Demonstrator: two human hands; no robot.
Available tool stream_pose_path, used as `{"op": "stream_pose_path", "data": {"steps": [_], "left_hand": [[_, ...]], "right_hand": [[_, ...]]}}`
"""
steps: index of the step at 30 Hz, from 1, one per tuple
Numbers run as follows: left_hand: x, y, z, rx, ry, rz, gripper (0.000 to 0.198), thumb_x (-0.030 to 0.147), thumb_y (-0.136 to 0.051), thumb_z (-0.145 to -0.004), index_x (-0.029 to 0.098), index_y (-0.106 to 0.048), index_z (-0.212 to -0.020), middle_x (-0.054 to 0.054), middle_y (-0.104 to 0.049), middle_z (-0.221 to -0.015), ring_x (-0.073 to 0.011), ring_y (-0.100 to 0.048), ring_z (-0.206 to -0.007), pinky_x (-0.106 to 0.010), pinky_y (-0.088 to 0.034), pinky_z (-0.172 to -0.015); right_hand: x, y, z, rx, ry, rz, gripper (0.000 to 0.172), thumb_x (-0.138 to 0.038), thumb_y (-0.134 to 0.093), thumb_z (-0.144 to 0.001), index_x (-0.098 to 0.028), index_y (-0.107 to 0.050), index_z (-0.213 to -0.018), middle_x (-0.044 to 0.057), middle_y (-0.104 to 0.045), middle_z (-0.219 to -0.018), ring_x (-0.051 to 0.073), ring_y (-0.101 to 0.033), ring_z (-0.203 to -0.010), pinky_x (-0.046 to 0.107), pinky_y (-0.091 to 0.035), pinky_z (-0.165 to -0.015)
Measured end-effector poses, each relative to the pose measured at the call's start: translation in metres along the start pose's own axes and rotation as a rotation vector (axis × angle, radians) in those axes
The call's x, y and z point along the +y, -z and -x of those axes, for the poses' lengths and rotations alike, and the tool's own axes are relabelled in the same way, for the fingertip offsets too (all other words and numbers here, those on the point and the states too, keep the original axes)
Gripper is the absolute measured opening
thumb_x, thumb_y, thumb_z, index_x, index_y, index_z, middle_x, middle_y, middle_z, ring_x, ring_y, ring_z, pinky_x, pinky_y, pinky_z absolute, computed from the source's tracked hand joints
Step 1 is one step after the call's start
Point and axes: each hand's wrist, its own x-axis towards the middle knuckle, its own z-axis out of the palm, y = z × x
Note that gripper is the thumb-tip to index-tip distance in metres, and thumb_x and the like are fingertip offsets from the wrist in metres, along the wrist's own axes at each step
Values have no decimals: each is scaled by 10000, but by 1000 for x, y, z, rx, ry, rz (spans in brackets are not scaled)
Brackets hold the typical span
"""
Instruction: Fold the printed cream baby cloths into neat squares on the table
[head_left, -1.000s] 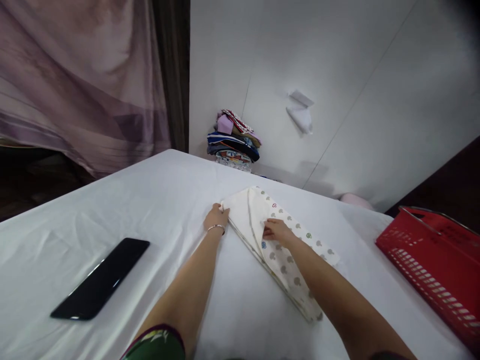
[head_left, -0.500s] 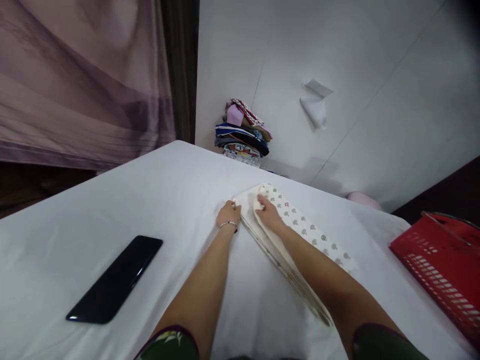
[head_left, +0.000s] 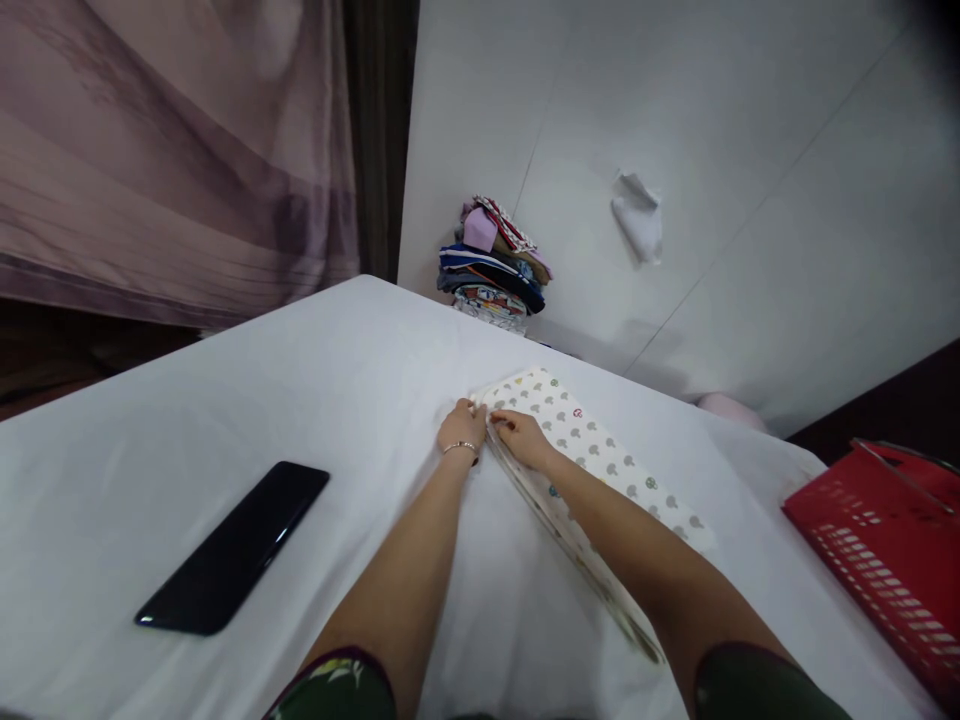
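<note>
A cream cloth (head_left: 600,455) with grey, green and red printed motifs lies folded in a long strip on the white-covered surface (head_left: 360,370). At its far left corner my left hand (head_left: 462,424), with a bracelet at the wrist, is closed with the fingertips on the cloth's edge. Close beside it, my right hand (head_left: 521,438) pinches the upper layer near the same corner. The fold of the cloth runs from both hands toward me, under my right forearm. My fingertips are partly hidden by the hands.
A flat black object with a glossy edge (head_left: 234,548) lies at the left. A red basket (head_left: 885,550) stands at the right edge. Beyond the far edge is a stack of folded clothes (head_left: 495,262), and a crumpled white piece (head_left: 639,220) lies farther back. A pinkish curtain (head_left: 187,170) hangs at left.
My right hand has moved left with the cloth's upper layer, laying it over toward my left hand. The printed side now covers the plain area. My left hand stays at the corner.
</note>
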Motion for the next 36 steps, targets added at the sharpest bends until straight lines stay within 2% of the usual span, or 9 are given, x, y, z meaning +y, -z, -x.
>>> {"op": "stream_pose_path", "data": {"steps": [2, 5, 10, 18, 20, 23, 28, 33, 36], "left_hand": [[0, 0, 1, -1, 7, -17, 328, 408, -415, -853, 233, -557, -1090, -91, -680, -1027, -252, -624, -969, -352, -465, -774], [1, 0, 1, 0, 9, -34, 313, 378, -391, -864, 230, -567, -1076, -96, -679, -1030, -253, -623, -969, -354, -465, -773], [0, 0, 0, 0, 9, -44, 298, 345, -397, -860, 240, -573, -1076, -91, -681, -1022, -249, -625, -961, -352, -469, -764], [0, -2, 1, 7, 3, -54, 293, 332, -405, -850, 249, -576, -1073, -83, -682, -1013, -253, -624, -953, -347, -470, -750], [1, -2, 1, 4, 7, -52, 293, 325, -396, -852, 251, -576, -1071, -88, -681, -1009, -251, -627, -946, -347, -470, -744], [1, 0, 1, 0, 27, -56, 301, 305, -387, -852, 247, -575, -1080, -97, -680, -1005, -250, -628, -944, -347, -468, -745], [3, 2, 1, -13, 38, -35, 315, 324, -352, -871, 237, -587, -1061, -106, -675, -1025, -252, -621, -970, -351, -465, -760], [3, 2, 0, -27, 33, -9, 347, 432, -401, -853, 237, -578, -1080, -97, -675, -1041, -264, -614, -988, -355, -465, -774], [3, 1, -1, -25, 26, -4, 362, 453, -403, -852, 230, -578, -1077, -99, -675, -1043, -261, -612, -991, -353, -462, -785]], "right_hand": [[3, -3, -13, 64, -66, -9, 296, -207, -464, -795, -206, -660, -1018, 5, -682, -897, 131, -592, -726, 255, -463, -737], [3, -3, -34, 58, -105, 98, 334, -190, -452, -810, -224, -642, -1083, 4, -686, -926, 138, -609, -791, 253, -462, -775], [-3, 2, -61, -157, -49, 422, 401, -169, -473, -800, -255, -592, -1174, 19, -647, -1109, 170, -577, -1001, 256, -419, -853], [-12, 10, -76, -290, -31, 506, 228, -208, -547, -754, -233, -627, -966, 40, -669, -930, 201, -589, -847, 262, -403, -695], [-15, 9, -76, -293, -1, 498, 221, -217, -512, -780, -239, -608, -978, 22, -665, -929, 180, -583, -849, 244, -395, -696], [-18, 4, -77, -292, 28, 463, 325, -196, -466, -802, -255, -553, -1109, 8, -662, -968, 160, -579, -877, 229, -392, -728], [-16, -6, -79, -206, -64, 431, 479, -189, -503, -759, -182, -456, -1235, 56, -667, -931, 194, -587, -860, 256, -399, -715], [-6, -7, -67, -67, -91, 315, 304, -143, -446, -769, -181, -554, -1051, 18, -655, -817, 159, -569, -760, 243, -406, -678], [-3, -5, -54, -91, 28, 278, 238, -117, -441, -783, -203, -620, -915, 9, -652, -877, 147, -553, -831, 239, -402, -760]]}}
